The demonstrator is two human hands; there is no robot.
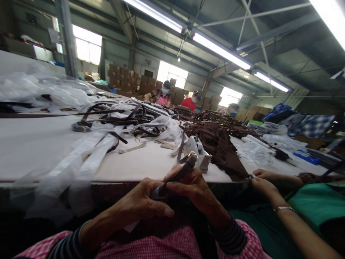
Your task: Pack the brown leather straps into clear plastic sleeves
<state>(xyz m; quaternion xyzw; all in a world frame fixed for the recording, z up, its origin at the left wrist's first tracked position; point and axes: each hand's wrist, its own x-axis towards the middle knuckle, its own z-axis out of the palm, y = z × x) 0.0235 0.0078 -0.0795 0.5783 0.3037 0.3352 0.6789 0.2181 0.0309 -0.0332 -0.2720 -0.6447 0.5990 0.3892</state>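
Observation:
A dark brown leather strap [181, 172] with a gold-coloured buckle is held in front of me at the table's near edge. My right hand [195, 187] is closed on it below the buckle, thumb on top. My left hand [145, 201] is closed around the lower part of the strap, where a dark, rounded, shiny piece shows between the fingers; I cannot make out its shape fully. Just beyond the buckle, a grey-white device [198, 151] stands on the table. A heap of brown straps and clear wrapping [134, 115] lies further off.
Brown fringed leather goods [215, 144] are piled right of the device. Plastic sleeves [91, 158] hang over the white table's [32, 144] near edge at left. A co-worker's hands [262, 181] handle the brown goods close on my right. More people sit across the table.

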